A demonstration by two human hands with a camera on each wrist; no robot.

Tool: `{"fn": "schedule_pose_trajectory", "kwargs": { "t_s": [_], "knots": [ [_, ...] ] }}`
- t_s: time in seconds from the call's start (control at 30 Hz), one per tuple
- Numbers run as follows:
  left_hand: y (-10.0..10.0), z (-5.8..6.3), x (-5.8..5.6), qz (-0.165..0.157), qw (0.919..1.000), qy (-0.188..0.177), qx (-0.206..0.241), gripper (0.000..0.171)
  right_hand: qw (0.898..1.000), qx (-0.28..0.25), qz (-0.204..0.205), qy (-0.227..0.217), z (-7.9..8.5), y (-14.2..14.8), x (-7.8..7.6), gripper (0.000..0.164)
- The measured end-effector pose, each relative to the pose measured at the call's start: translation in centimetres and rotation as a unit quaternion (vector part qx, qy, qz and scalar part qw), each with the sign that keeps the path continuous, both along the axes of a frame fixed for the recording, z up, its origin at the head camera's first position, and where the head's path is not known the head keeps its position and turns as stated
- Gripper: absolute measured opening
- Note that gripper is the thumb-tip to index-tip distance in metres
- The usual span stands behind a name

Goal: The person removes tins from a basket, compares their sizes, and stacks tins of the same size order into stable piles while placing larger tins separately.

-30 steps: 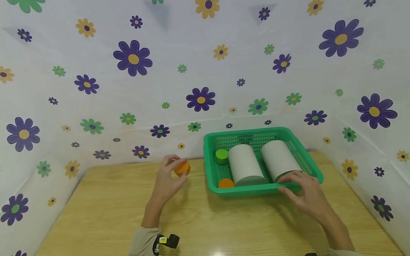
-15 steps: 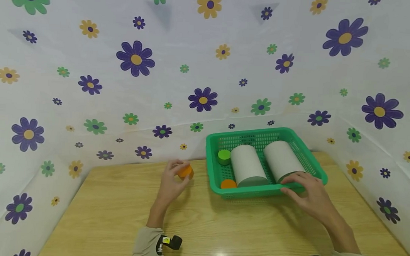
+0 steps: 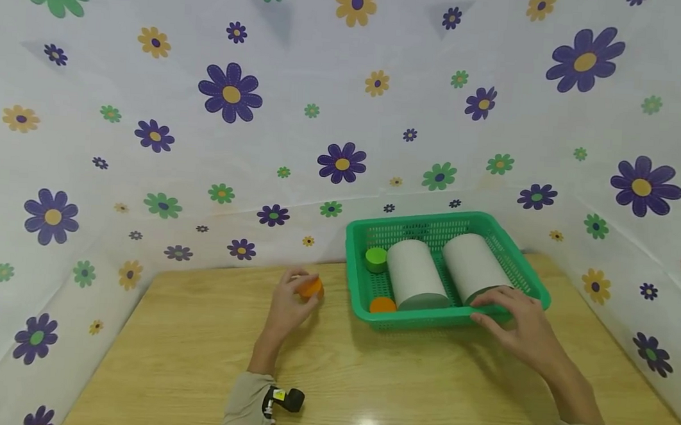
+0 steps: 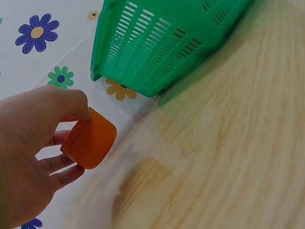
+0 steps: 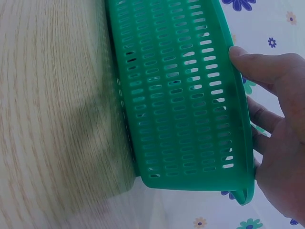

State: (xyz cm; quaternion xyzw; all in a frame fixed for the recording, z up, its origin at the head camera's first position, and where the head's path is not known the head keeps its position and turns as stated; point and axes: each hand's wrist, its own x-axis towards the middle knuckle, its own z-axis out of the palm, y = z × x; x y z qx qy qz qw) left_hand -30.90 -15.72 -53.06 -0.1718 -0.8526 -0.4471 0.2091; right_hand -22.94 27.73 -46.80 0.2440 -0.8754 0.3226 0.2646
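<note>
Left of the green plastic basket (image 3: 364,315), my left hand (image 3: 288,305) pinches a small orange round container (image 3: 313,289) between thumb and fingers. The left wrist view shows a seam near one end of this orange container (image 4: 94,141), which is tilted close over the table. My right hand (image 3: 518,326) grips the front rim of the basket near its right corner, thumb outside and fingers over the edge. Inside the basket lie two white cylinders (image 3: 415,271) on their sides, a green round piece (image 3: 376,259) and another orange round piece (image 3: 382,304).
The basket stands at the back right of a wooden table (image 3: 207,334). Flower-patterned white sheeting (image 3: 286,139) rises behind the table and along both sides. Each wrist wears a black camera mount (image 3: 290,399).
My left hand has lowered slightly with the orange container, which is now nearer the table. The right hand keeps its hold on the basket rim. The head view has shifted a little.
</note>
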Motion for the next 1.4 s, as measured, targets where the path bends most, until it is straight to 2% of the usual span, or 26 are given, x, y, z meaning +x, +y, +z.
{"fn": "schedule_pose_trajectory", "kwargs": {
  "t_s": [0.4,0.63,0.8,1.1,1.23,1.4],
  "knots": [
    [-0.5,0.0,-0.5,0.015,0.9997,-0.019,-0.011,0.039,1.0,-0.003,0.002,0.01,-0.2,-0.2,0.1,0.03],
    [-0.7,-0.2,-0.9,0.015,0.9981,-0.06,-0.007,0.039,1.0,0.002,-0.02,0.005,-0.5,0.0,0.7,0.028],
    [-0.9,-0.3,-0.7,0.014,0.997,-0.077,0.001,0.039,1.0,-0.002,-0.008,0.005,-0.3,0.1,0.6,0.029],
    [-1.3,0.1,-0.9,0.016,0.9973,-0.072,0.001,0.041,1.0,0.005,0.0,0.009,0.4,-0.3,0.0,0.029],
    [-1.3,-0.1,-0.9,0.013,0.9968,-0.078,-0.006,0.041,1.0,0.01,-0.004,0.006,0.4,-0.3,0.1,0.029],
    [-1.1,0.2,-0.6,0.006,0.999,-0.041,-0.02,0.045,1.0,0.01,-0.001,0.003,0.1,-0.1,0.3,0.029]
  ]
}}
